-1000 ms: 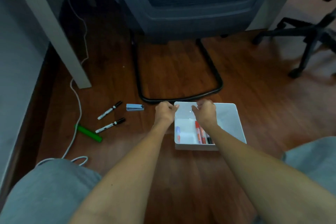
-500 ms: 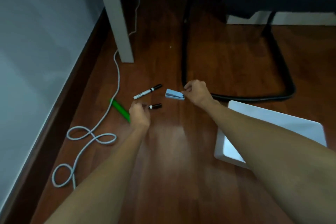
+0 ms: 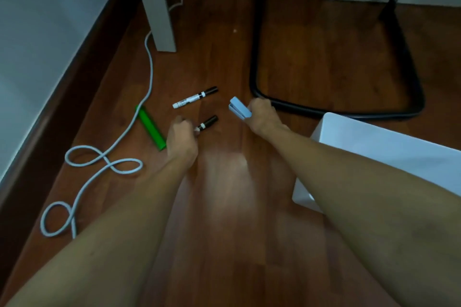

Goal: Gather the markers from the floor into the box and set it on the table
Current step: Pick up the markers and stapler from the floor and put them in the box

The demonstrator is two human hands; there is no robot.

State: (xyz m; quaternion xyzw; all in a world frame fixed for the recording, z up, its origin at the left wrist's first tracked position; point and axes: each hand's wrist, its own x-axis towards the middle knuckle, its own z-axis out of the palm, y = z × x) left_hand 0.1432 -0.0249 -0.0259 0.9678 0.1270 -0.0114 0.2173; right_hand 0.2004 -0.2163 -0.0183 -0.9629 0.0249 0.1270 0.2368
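My left hand (image 3: 181, 141) is closed around the white barrel of a black-capped marker (image 3: 209, 122) on the wooden floor; only the cap end shows. A second black-capped marker (image 3: 195, 100) lies free just beyond it. A green marker (image 3: 151, 127) lies to the left of my left hand, beside the cable. My right hand (image 3: 262, 117) grips a small light-blue stapler-like object (image 3: 239, 108) and holds it tilted off the floor. The white box (image 3: 374, 147) sits at the right, mostly hidden behind my right forearm; its contents are out of sight.
A white cable (image 3: 104, 159) loops over the floor at the left, near the dark skirting board and wall. A grey table leg (image 3: 159, 7) stands behind the markers. A black chair base tube (image 3: 324, 109) curves across the floor behind my right hand.
Both hands left the box and reached left. The left hand closed on the nearer black marker; the right hand took the light-blue object and has now lifted and tilted it.
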